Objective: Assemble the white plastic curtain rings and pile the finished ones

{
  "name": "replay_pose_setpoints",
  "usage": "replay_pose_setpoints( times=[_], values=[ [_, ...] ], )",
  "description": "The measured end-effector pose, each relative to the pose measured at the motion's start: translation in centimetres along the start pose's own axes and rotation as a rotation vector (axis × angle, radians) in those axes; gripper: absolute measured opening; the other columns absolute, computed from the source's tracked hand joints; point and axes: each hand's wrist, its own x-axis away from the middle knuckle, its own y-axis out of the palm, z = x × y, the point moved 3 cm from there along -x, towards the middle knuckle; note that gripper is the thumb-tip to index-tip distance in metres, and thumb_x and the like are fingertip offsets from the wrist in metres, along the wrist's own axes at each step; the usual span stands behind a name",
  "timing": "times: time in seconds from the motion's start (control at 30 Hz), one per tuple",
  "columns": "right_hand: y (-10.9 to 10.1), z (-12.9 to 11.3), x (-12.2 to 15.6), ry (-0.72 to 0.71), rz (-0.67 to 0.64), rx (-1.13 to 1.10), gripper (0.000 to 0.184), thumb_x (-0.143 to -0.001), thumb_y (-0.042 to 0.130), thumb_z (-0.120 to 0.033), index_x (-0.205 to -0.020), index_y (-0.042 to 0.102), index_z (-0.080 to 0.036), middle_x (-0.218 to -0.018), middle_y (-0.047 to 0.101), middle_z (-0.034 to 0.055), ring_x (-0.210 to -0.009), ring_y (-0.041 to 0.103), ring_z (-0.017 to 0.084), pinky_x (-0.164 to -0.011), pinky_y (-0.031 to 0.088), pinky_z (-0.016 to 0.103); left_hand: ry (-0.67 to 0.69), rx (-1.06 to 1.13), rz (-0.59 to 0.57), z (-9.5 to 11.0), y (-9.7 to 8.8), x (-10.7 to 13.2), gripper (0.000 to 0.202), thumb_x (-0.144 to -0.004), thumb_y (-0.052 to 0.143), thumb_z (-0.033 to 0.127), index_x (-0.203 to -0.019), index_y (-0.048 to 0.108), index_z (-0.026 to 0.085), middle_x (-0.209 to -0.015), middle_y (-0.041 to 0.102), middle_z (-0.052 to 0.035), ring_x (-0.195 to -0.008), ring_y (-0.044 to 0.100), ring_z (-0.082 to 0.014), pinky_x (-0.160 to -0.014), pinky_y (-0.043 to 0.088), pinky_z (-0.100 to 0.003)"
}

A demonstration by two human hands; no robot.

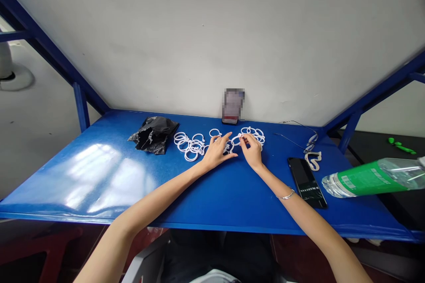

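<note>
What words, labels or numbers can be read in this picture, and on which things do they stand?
Bottle, green label: white print, too blurred to read.
Phone, screen: a row of small marks, too small to read.
Item at the wall: blurred out, unreadable.
Rings: no print seen.
No text can be quoted.

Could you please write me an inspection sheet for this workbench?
Surface: blue table, glossy, glare at left.
Job's things: white rings scattered by the far wall.
Clutter: black bag, phone, glasses, bottle lying on its side.
Hands: left hand spread on rings; right hand pinching one.
Cables: nothing seen.
Surroundings: grey wall, blue frame.
</note>
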Motion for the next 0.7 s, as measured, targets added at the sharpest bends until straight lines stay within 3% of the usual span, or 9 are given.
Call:
replay_pose_setpoints(
  times=[0.37,0.5,0.7],
  values=[
    [0.81,-0.72,0.62,-0.199,-0.163,-0.016,0.018,-0.095,0.045,-0.020,-0.095,0.062,-0.020,-0.088,0.065,0.0058,-0.080,0.062,0.019,-0.070,0.050,0.031,-0.100,-0.080,0.081,-0.63,0.05,-0.02,0.061,-0.084,0.055,0.056,-0.129,0.042,0.018,-0.106,0.067,-0.0085,-0.100,0.061,-0.0236,-0.098,0.031,-0.042],
    [0.87,-0.75,0.64,-0.200,-0.162,-0.017,0.019,-0.095,0.045,-0.021,-0.096,0.063,-0.021,-0.088,0.065,0.0059,-0.079,0.062,0.018,-0.070,0.050,0.030,-0.069,-0.165,0.051,-0.50,0.09,-0.07,0.043,-0.087,0.052,0.053,-0.115,0.053,0.020,-0.112,0.064,-0.0083,-0.102,0.059,-0.0241,-0.095,0.032,-0.041],
    [0.58,-0.85,0.40,-0.191,-0.114,-0.010,0.019,-0.095,0.045,-0.021,-0.094,0.064,-0.020,-0.085,0.065,0.0064,-0.078,0.062,0.019,-0.069,0.050,0.031,-0.076,-0.250,0.013,-0.46,0.38,-0.11,0.038,-0.087,0.057,0.040,-0.119,0.053,0.021,-0.112,0.062,-0.0085,-0.104,0.057,-0.0253,-0.094,0.033,-0.043]
  ],
)
